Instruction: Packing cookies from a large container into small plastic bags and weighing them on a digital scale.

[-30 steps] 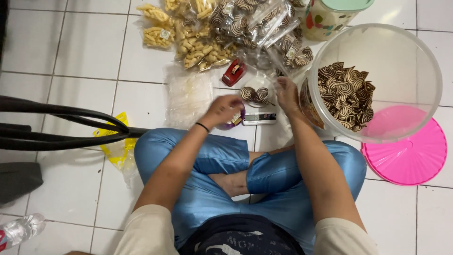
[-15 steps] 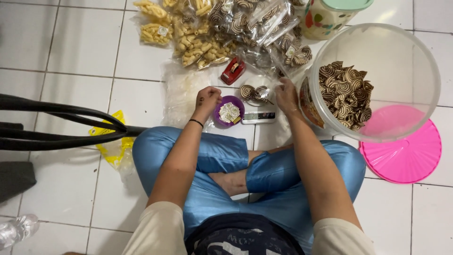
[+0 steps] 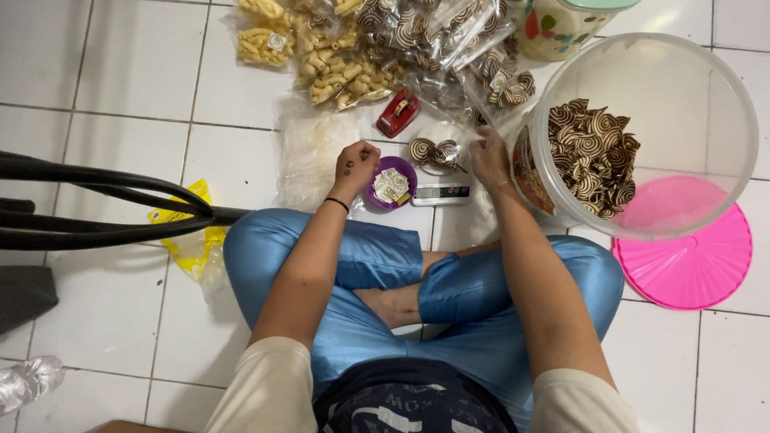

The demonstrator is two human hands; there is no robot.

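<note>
A: Start with the big things. What sits on the floor (image 3: pixel 104 96)?

B: White tiles. A large clear tub (image 3: pixel 682 104) stands at the person's right, part full of brown-and-cream swirl biscuits (image 3: pixel 592 154), and its round pink lid (image 3: pixel 696 269) lies flat on the tiles just beside and partly under it. Farther out is a heap of sealed clear packets (image 3: pixel 377 48): yellow finger-shaped snacks to the left, more swirl biscuits to the right, each with a small pale label tucked inside.

A: And closer in?

B: A stack of empty clear bags (image 3: pixel 309 156) lies by the left wrist. A small scale (image 3: pixel 440 193) sits straight ahead of the crossed legs, its long axis running left to right, with a clear bag of swirl biscuits (image 3: pixel 433 151) on its far part.

A: Which hand is nearer that bag?

B: The right hand (image 3: pixel 489 156). It touches the bag's right edge, fingers pinched on the plastic, between bag and tub. The left hand (image 3: pixel 355 164) is curled loosely at the rim of a small purple bowl (image 3: pixel 391 183) holding little paper labels; I cannot tell whether it grips one. The bowl touches the scale's left end.

A: Anything smaller?

B: A red stapler (image 3: pixel 398 114) beyond the bowl, lying at a slant.
</note>
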